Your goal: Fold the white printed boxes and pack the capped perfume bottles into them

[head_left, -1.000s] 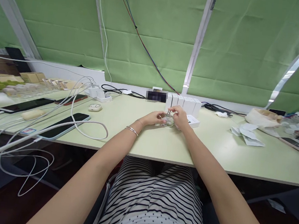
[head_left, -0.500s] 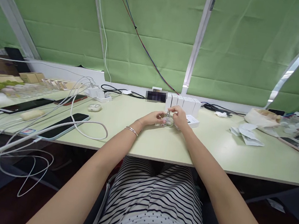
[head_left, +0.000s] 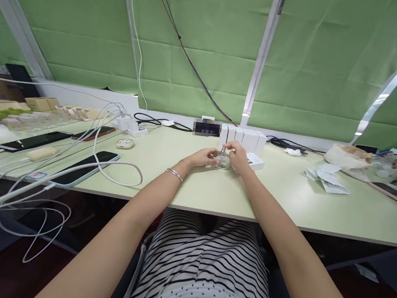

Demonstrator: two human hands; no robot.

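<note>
Upright on the table, a small round clear glass perfume bottle (head_left: 223, 161) with a narrow neck stands between my hands. My left hand (head_left: 204, 157) grips its body from the left side, thumb in front. At the top, the fingers of my right hand (head_left: 238, 156) are closed around the neck; what exactly they pinch there is too small to make out. A flat white box (head_left: 256, 162) lies just beyond my right hand, partly covered by it. Behind it several upright white boxes (head_left: 251, 140) stand in a row.
White cables, a blue-edged phone (head_left: 87, 169) and a black phone (head_left: 34, 141) spread over the left side. An earbud case (head_left: 125, 144) lies nearer the middle. Crumpled paper (head_left: 328, 178) and a cloth bag (head_left: 348, 159) are on the right. Other people's hands show at both edges.
My hands and the perfume bottle have barely moved. At the right edge, another person's hand has come further into view behind the cloth bag.
</note>
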